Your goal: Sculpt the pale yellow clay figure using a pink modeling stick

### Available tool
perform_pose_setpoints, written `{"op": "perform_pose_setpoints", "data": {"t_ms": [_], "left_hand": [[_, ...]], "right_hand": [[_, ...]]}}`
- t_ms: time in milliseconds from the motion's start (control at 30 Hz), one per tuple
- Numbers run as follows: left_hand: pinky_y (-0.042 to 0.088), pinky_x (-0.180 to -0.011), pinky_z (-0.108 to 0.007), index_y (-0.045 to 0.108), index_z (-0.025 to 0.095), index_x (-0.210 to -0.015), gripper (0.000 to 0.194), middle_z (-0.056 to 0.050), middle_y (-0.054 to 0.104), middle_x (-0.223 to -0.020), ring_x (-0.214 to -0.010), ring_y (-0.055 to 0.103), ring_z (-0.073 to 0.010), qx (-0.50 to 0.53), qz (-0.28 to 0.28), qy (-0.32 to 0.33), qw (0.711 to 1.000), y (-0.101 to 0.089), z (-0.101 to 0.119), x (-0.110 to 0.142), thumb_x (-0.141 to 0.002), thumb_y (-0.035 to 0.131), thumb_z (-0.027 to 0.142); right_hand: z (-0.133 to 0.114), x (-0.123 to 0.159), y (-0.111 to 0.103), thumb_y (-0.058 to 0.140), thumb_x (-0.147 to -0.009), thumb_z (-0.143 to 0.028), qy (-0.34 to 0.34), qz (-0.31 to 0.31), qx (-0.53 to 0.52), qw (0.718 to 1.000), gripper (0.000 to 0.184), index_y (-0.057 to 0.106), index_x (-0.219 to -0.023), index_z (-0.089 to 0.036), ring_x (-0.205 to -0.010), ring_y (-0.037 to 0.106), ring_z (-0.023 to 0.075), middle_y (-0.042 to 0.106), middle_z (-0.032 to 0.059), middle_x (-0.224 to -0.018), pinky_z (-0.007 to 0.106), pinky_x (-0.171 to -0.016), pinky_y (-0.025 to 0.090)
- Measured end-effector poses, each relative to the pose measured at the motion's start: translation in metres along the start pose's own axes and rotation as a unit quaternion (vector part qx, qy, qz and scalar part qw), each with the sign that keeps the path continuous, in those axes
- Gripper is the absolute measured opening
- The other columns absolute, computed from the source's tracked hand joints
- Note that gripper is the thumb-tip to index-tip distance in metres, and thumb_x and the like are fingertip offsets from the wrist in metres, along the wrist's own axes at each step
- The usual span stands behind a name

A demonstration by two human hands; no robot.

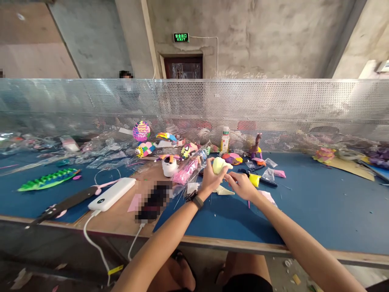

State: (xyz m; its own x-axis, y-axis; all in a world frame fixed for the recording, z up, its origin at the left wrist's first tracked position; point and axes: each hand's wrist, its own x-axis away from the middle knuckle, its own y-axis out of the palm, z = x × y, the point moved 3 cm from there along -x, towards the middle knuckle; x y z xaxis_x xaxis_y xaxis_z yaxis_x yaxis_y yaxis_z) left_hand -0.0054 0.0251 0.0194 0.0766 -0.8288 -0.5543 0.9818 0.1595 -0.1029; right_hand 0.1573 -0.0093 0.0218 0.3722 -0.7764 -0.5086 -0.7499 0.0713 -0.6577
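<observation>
My left hand (210, 175) is closed around a pale yellow lump of modelling clay (219, 165), held up above the blue table. A narrower bit of the clay sticks out to the right. Close beside it, my right hand (241, 185) has its fingers pinched together near the lump's lower right side; what they hold is hidden. A thin pink stick (249, 204) shows just below the right hand. Under the hands lies a pale yellow scrap (224, 190). To the right are a bright yellow clay packet (254, 179) and a dark tool (269, 183).
A white power bank (112, 194) with cables and a blurred-out dark device (154, 201) lie to the left. Clay figures, including a pink-striped round one (141, 131), and a drink bottle (225, 140) stand behind. A perforated metal screen (188, 97) runs along the back.
</observation>
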Motion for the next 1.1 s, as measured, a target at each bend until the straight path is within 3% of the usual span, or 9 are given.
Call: {"op": "perform_pose_setpoints", "data": {"t_ms": [100, 200, 300, 500, 767, 933, 1100], "left_hand": [[0.058, -0.076, -0.033, 0.051, 0.023, -0.12, 0.051, -0.007, 0.074, -0.102, -0.085, 0.073, -0.0221, -0.002, 0.008, 0.008, 1.0, -0.001, -0.002, -0.001, -0.086, 0.079, 0.048], [0.058, -0.076, -0.032, 0.05, 0.022, -0.12, 0.048, -0.008, 0.074, -0.103, -0.085, 0.074, -0.0214, 0.001, 0.017, 0.015, 1.0, -0.002, -0.003, -0.002, -0.089, 0.076, 0.048], [0.057, -0.076, -0.031, 0.05, 0.022, -0.12, 0.048, -0.007, 0.074, -0.101, -0.084, 0.073, -0.0208, -0.011, 0.014, 0.012, 1.0, -0.002, -0.004, -0.002, -0.09, 0.076, 0.049], [0.057, -0.078, -0.031, 0.051, 0.021, -0.12, 0.045, -0.007, 0.073, -0.101, -0.086, 0.073, -0.0208, -0.012, 0.018, 0.01, 1.0, -0.003, -0.002, -0.002, -0.092, 0.073, 0.048], [0.055, -0.077, -0.031, 0.052, 0.021, -0.117, 0.032, -0.006, 0.072, -0.098, -0.084, 0.071, -0.0207, -0.004, 0.043, 0.025, 0.999, -0.004, -0.005, -0.001, -0.103, 0.056, 0.049], [0.054, -0.082, -0.033, 0.053, 0.021, -0.119, 0.033, -0.008, 0.072, -0.105, -0.091, 0.07, -0.0215, -0.026, 0.047, 0.039, 0.998, -0.005, -0.01, 0.0, -0.107, 0.047, 0.052], [0.053, -0.087, -0.035, 0.053, 0.021, -0.118, 0.039, -0.01, 0.072, -0.109, -0.096, 0.07, -0.0226, -0.041, 0.057, 0.031, 0.997, -0.005, -0.013, -0.002, -0.11, 0.037, 0.056]], "right_hand": [[0.0, 0.001, 0.0, 0.051, -0.107, -0.058, 0.013, 0.016, -0.03, 0.999, 0.04, 0.069, -0.105, -0.022, -0.062, 0.069, 0.0179, 0.075, 0.0036, -0.084, 0.029, -0.061, 0.051], [0.0, 0.002, 0.003, 0.061, -0.1, -0.061, 0.048, 0.03, -0.093, 0.994, 0.046, 0.06, -0.125, -0.023, -0.061, 0.07, 0.0193, 0.074, 0.0028, -0.088, 0.028, -0.053, 0.052], [-0.001, 0.004, 0.005, 0.06, -0.1, -0.062, 0.057, 0.02, -0.108, 0.992, 0.043, 0.06, -0.118, -0.024, -0.061, 0.07, 0.02, 0.072, 0.0009, -0.08, 0.027, -0.051, 0.051], [-0.001, 0.003, 0.003, 0.067, -0.098, -0.057, -0.002, 0.032, -0.018, 0.999, 0.041, 0.069, -0.118, -0.022, -0.067, 0.07, 0.019, 0.075, 0.0026, -0.082, 0.03, -0.069, 0.056], [-0.004, 0.004, 0.004, 0.05, -0.108, -0.059, -0.051, 0.008, 0.047, 0.998, 0.043, 0.072, -0.105, -0.022, -0.076, 0.071, 0.0213, 0.076, 0.0088, -0.092, 0.031, -0.073, 0.056], [-0.005, 0.006, 0.006, 0.059, -0.103, -0.059, -0.03, 0.042, 0.016, 0.999, 0.04, 0.067, -0.12, -0.024, -0.075, 0.073, 0.0209, 0.078, 0.007, -0.098, 0.032, -0.071, 0.057], [-0.001, 0.007, 0.008, 0.057, -0.104, -0.06, 0.001, 0.02, -0.05, 0.999, 0.038, 0.062, -0.117, -0.024, -0.068, 0.074, 0.0209, 0.076, 0.0015, -0.08, 0.031, -0.066, 0.057]]}}
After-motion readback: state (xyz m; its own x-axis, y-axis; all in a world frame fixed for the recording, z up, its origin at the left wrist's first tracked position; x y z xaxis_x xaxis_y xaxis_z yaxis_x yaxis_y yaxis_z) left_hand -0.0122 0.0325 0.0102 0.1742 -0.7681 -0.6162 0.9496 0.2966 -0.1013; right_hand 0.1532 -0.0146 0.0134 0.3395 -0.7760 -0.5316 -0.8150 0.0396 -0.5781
